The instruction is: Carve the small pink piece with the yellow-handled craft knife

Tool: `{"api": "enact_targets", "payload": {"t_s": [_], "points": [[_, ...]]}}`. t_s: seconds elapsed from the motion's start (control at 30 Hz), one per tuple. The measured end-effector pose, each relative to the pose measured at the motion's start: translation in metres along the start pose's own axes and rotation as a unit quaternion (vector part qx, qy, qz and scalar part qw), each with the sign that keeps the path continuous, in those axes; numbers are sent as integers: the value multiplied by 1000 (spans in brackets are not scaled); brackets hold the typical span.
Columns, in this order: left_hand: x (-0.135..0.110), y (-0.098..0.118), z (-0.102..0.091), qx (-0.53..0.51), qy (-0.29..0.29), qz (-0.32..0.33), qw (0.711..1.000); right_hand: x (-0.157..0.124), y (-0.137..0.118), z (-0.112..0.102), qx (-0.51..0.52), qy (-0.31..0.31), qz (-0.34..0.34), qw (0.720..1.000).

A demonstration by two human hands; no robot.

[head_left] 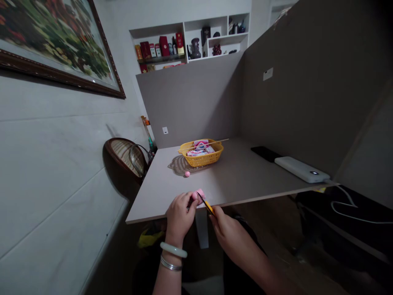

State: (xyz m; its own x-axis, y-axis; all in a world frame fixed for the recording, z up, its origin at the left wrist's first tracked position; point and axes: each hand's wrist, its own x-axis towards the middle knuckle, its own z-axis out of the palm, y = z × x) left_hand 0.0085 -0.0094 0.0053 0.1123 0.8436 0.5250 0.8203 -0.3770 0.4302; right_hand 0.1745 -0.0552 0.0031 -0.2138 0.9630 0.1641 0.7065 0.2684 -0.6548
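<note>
Near the table's front edge, my left hand (181,209) is closed on a small pink lump (200,192), pinching it between thumb and fingers. My right hand (223,221) grips a slim yellow-handled cutting tool (208,206). Its narrow dark tip lies against the pink lump; whether it is a knife or scissors I cannot tell. A little farther back, a small pink ball (187,174) rests on the table. Behind that ball stands a yellow plastic basket (202,162) holding pink, white and blue packets (201,149). A thin stick (218,141) lies across the basket's rim.
The grey table (166,192) is bounded by tall grey panels (196,102) behind and on the right. A white power bank (301,169) with a cable and a black phone-like slab (266,154) lie at the right. A brown woven-backed chair (123,164) stands left.
</note>
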Motion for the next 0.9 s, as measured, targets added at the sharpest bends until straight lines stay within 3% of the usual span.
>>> {"api": "enact_targets", "payload": {"t_s": [0.53,0.73,0.9], "points": [[-1,0,2,-4,10,0,1000,9,1,8,-44,47,-44,997],[0,-2,4,-2,23,0,1000,-1,13,14,-33,21,-40,998],[1,-1,2,1,12,-6,1000,9,9,13,-78,14,-28,996]]}}
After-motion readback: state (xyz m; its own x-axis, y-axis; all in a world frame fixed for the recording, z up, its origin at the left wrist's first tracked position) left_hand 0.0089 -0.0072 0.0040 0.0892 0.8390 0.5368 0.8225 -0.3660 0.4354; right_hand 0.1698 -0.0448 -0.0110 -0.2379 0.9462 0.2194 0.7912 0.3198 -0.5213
